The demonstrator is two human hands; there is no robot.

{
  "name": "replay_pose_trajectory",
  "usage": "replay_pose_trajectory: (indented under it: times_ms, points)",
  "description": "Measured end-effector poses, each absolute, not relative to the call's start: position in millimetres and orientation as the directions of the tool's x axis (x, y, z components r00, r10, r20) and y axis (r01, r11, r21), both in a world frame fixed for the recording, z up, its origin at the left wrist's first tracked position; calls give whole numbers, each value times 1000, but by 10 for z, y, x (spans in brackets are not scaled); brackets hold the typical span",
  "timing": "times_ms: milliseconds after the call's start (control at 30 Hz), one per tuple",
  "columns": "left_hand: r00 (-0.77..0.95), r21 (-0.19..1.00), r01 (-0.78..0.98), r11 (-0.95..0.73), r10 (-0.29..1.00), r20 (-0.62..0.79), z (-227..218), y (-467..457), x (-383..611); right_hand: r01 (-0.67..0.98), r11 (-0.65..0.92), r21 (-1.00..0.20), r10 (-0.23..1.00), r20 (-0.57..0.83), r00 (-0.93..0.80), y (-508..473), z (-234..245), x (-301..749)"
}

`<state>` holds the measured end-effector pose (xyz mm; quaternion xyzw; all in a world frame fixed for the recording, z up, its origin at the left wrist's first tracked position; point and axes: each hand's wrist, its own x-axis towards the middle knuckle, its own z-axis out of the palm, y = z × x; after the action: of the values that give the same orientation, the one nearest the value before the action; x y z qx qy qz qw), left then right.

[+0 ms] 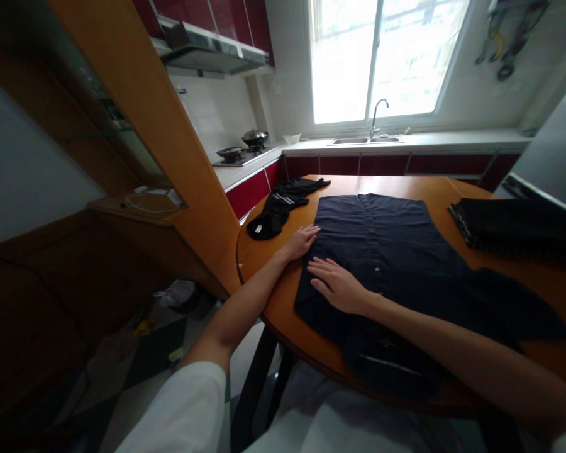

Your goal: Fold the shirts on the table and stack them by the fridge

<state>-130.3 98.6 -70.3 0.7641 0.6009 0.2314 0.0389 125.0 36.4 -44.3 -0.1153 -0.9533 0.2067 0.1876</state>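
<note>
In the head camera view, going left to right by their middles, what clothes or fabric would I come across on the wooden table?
Crumpled black clothing with white stripes, dark navy button-front shirt, folded black fabric.

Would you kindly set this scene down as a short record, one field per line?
Left hand: the left hand palm down at the dark blue garment's left edge
Right hand: the right hand open, palm down over the garment, nearer the person
Garment: spread out, a button visible, one sleeve out to the right
Support: wooden table
Left of garment: crumpled black clothing
Right of garment: folded dark cloth
Background: sink below a window
</note>
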Motion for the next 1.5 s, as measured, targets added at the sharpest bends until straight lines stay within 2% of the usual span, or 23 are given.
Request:
replay_pose_trajectory:
  times_ms: [100,167,233,433,1033,1233,1400,1500]
  points:
    - [317,279,882,-379,916,245,-707,968,-1205,434,835,-339,531,283,-799,451,-543,1216]
    - [341,230,904,-360,932,120,-699,942,-1137,545,788,-288,603,181,-777,490,-625,1212]
    - [307,182,935,-305,951,13,-673,909,-1084,588,766,-261,627,97,-773,504,-680,1216]
    - [197,160,970,-184,978,-67,-572,844,-1026,596,765,-245,628,78,-774,483,-663,1223]
    - [179,191,967,-167,983,-46,-648,919,-1090,594,761,-262,636,116,-763,468,-654,1226]
    - [51,193,980,-43,998,-39,-684,941,-1107,593,763,-259,635,123,-763,477,-673,1219]
    - [-50,207,977,48,999,4,-696,943,-1169,596,760,-260,637,116,-762,477,-662,1222]
    - [-57,214,976,33,993,106,-669,930,-1135,596,761,-258,637,121,-761,477,-658,1221]
